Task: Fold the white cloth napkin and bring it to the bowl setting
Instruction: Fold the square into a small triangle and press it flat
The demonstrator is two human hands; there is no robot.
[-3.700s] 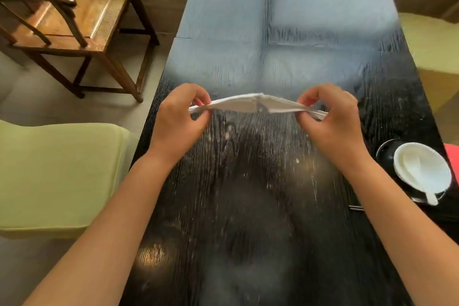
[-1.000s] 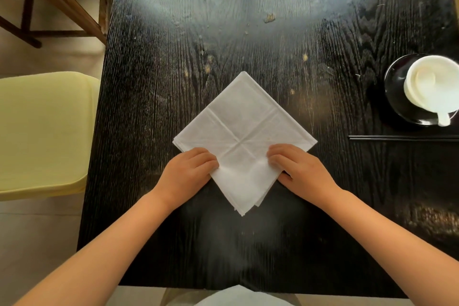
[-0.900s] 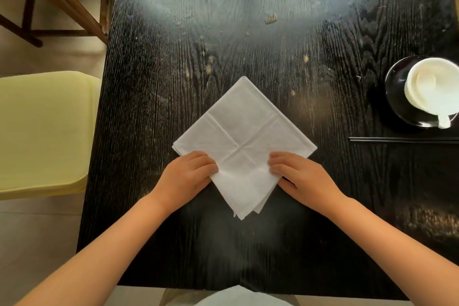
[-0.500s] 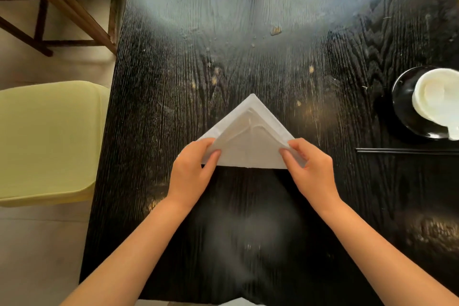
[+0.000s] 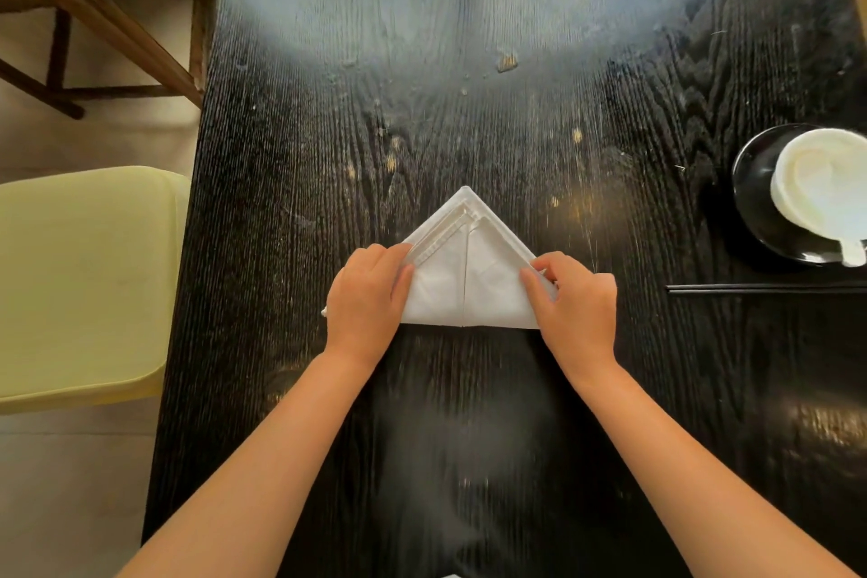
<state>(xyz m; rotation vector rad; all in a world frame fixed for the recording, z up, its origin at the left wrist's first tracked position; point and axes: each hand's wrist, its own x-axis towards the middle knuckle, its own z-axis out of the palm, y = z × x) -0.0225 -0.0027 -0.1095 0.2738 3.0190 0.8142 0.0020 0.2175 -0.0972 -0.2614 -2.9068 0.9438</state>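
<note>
Two bare hands press a white cloth napkin flat on the dark wood-grain bench. The napkin lies folded into a triangle, apex pointing far, straight folded edge near, with a vertical crease down its middle and stepped layers along its left slope. The left hand covers the left corner, fingers laid flat on the cloth, not clenched. The right hand covers the right corner, fingers bent against the cloth edge; whether it pinches the cloth cannot be told. At the right edge, well apart from the napkin, a white bowl sits on a black saucer, with black chopsticks lying just near of them. A pale green seat stands left of the bench.
</note>
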